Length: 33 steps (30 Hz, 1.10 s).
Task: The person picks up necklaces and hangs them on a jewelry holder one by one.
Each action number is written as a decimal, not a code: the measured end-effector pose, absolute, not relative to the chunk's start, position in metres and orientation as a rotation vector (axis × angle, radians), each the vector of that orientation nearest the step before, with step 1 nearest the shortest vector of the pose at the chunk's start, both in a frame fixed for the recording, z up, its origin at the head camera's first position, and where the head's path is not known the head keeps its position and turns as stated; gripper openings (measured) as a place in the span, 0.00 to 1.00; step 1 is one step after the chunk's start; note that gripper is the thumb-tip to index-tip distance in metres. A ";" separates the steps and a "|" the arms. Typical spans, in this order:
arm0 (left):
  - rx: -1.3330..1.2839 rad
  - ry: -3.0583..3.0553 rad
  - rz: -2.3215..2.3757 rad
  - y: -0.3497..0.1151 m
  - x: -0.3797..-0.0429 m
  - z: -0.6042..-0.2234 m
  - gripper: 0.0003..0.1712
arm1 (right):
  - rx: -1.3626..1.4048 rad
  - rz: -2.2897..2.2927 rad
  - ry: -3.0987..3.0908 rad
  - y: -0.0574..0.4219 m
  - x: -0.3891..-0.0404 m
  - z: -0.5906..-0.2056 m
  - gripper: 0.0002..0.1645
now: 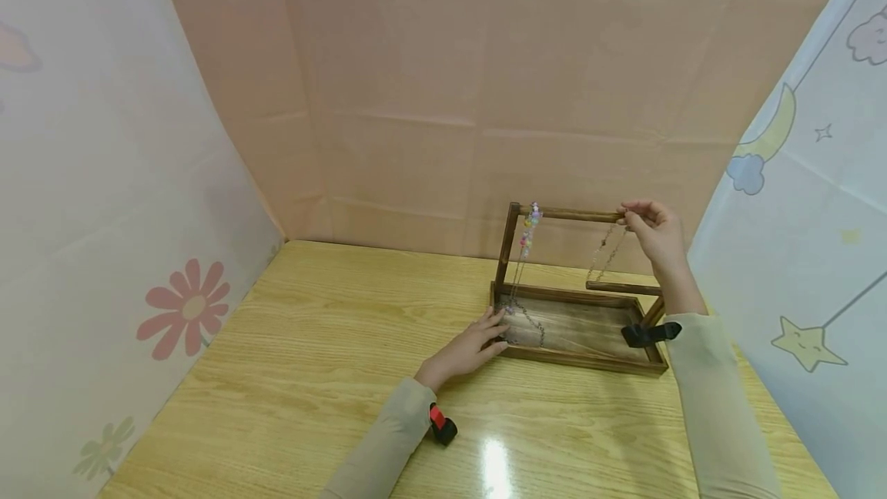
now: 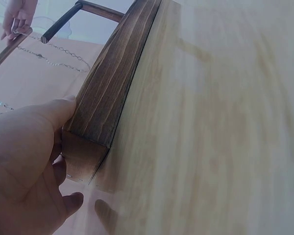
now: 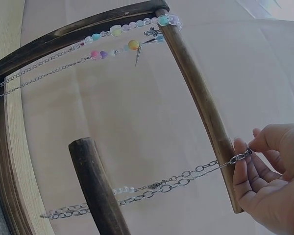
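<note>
My right hand (image 1: 658,237) is at the free end of the upper bar (image 1: 578,214) of a dark wooden jewelry stand. Between thumb and fingers it pinches a silver chain necklace (image 3: 179,183), looped over that bar and hanging below it. My left hand (image 2: 29,161) holds the front left corner of the stand's tray (image 2: 112,83), its thumb against the wood. A second necklace, with colorful beads (image 3: 117,30), hangs near the post end of the upper bar, its chain (image 1: 537,323) trailing into the tray.
A shorter, lower bar (image 3: 95,181) stands in front of the upper one at the right. The stand is on a light wood table (image 1: 346,329). Patterned cloth walls (image 1: 818,214) rise at both sides, with a peach backdrop (image 1: 395,98) behind.
</note>
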<state>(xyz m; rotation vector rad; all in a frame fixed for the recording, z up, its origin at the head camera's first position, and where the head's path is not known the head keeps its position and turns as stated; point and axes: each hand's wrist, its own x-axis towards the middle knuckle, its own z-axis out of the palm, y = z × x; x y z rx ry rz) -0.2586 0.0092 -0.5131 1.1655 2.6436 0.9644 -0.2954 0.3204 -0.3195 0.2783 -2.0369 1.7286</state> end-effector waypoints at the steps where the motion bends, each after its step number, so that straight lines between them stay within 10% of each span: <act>1: 1.166 2.646 0.963 0.009 -0.259 -0.513 0.30 | 0.287 1.744 -2.027 0.320 -0.296 -0.319 0.11; 33: 1.141 2.630 0.987 0.011 -0.259 -0.514 0.29 | 0.358 1.796 -2.018 0.306 -0.300 -0.320 0.11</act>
